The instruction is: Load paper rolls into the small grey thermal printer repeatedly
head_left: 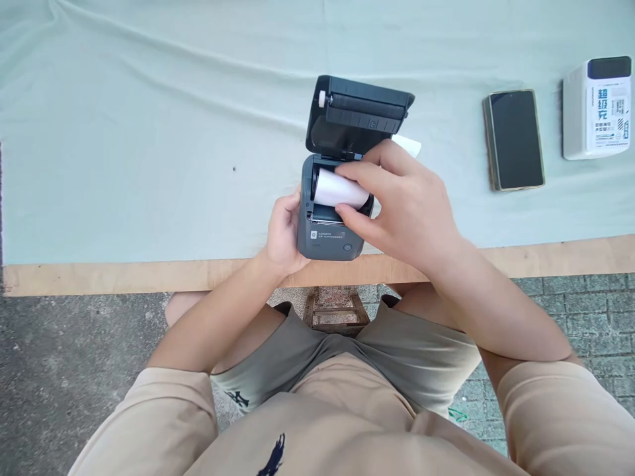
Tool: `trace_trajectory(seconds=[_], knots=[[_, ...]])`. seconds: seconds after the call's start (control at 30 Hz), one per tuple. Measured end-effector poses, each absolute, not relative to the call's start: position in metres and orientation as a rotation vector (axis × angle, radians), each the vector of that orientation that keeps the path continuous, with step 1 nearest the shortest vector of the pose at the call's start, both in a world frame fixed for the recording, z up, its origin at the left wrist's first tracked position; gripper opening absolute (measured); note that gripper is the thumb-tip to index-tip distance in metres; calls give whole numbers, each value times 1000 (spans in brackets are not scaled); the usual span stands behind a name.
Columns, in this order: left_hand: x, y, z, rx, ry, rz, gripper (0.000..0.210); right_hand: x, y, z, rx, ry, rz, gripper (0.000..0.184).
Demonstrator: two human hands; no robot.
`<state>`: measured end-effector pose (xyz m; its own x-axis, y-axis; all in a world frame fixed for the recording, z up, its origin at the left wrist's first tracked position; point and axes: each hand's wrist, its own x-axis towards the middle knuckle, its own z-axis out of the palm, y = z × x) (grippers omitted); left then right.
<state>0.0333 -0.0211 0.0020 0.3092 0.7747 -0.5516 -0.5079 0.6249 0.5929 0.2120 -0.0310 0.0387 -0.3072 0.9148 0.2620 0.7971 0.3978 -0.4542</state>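
Note:
A small dark grey label printer (325, 248) is held over the table's front edge, its lid (342, 109) swung up and back. My left hand (285, 231) wraps round the printer's left side and underside; most of its fingers are hidden beneath. Inside the open compartment lies a white paper roll (340, 190). My right hand (404, 198) reaches in from the right, thumb at the near side of the roll and index finger at its far side, gripping it. A white piece, perhaps paper, (407, 145) shows behind the right hand.
A smartphone (518, 140) lies on the pale green cloth (149, 165) to the right. Beyond it stands a white box-shaped device (575, 119) with a printed label. The table's bare wooden edge (124, 277) runs in front of my lap.

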Motion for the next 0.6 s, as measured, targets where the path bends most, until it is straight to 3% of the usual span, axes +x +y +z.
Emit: trace_trajectory(seconds=[0.2,0.33,0.43,0.6], knots=[[34,-21,2,295,885,904,42,214,-30,51,-1330,-2257,509,21],[33,-20,4,296,885,902,40,213,-31,55,-1329,-2231,554,50],[34,-22,-1,319,839,905,37,211,-30,60,-1438,-2222,570,60],[34,-24,-9,332,801,893,38,211,-29,67,-1622,-2277,563,42]])
